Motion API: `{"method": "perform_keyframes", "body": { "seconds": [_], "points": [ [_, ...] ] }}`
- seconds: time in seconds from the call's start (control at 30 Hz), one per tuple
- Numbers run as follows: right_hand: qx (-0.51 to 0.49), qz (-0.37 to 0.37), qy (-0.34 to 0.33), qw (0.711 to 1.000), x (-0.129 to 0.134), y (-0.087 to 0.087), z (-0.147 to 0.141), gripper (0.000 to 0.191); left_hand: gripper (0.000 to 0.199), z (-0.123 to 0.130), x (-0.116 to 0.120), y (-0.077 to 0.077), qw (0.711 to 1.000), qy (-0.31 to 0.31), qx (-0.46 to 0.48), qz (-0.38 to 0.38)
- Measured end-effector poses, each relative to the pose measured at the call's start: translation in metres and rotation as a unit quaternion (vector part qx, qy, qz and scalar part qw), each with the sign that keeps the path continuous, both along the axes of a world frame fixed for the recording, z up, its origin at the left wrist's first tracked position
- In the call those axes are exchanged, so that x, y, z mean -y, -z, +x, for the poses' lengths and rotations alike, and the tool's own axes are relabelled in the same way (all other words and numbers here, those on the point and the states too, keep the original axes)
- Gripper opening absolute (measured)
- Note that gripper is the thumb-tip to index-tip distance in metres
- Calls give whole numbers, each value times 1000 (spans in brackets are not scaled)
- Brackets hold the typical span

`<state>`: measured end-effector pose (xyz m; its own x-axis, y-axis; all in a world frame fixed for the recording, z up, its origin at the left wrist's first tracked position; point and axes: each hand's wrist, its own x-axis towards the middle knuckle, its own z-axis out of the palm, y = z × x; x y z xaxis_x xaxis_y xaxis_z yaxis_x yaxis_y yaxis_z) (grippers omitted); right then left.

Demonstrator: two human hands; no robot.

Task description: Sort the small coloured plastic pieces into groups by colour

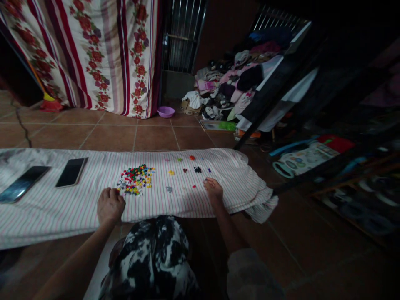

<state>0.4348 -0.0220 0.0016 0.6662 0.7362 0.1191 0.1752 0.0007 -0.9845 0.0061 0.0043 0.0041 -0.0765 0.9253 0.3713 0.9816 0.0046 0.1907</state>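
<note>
A pile of small colourful beads or bricks [136,179] lies on a striped cloth [87,208]. My left hand [110,205] rests at the pile's near left edge, knuckles up and fingers curled under; whatever is beneath them is hidden. To the right, small groups are spread out by colour: yellow pieces [171,172], grey pieces [169,189], brown pieces [185,170], black pieces [197,169] and orange-red pieces [191,157]. My right hand [214,189] is over the cloth right of a red piece [194,186], its fingers drawn together; anything pinched is too small to see.
Two phones [71,172] [23,183] lie on the cloth at left. Beyond the covered surface is a tiled floor [115,131] with a purple basin [166,111], a broom [51,104] and a heap of clothes [234,83]. A dark post [259,118] stands at right.
</note>
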Motion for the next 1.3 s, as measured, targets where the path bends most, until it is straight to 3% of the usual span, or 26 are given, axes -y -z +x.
{"method": "perform_keyframes", "body": {
  "seconds": [0.1, 0.23, 0.63, 1.3],
  "points": [
    [9, -26, 14, 1000, 6, 0, 8, 45, 30, 0, 0, -1, 1000, 6, 0, 2],
    [91, -77, 7, 993, 16, 1, 15, 40, 30, 0, 1, -1, 1000, 6, 7, 0],
    [299, -161, 34, 940, 31, 3, 13, 35, 28, -1, 0, -2, 999, 16, 33, 5],
    [310, -252, 70, 914, 29, -5, 7, 29, 29, -1, 1, 0, 1000, 12, 7, 6]
  ]
}}
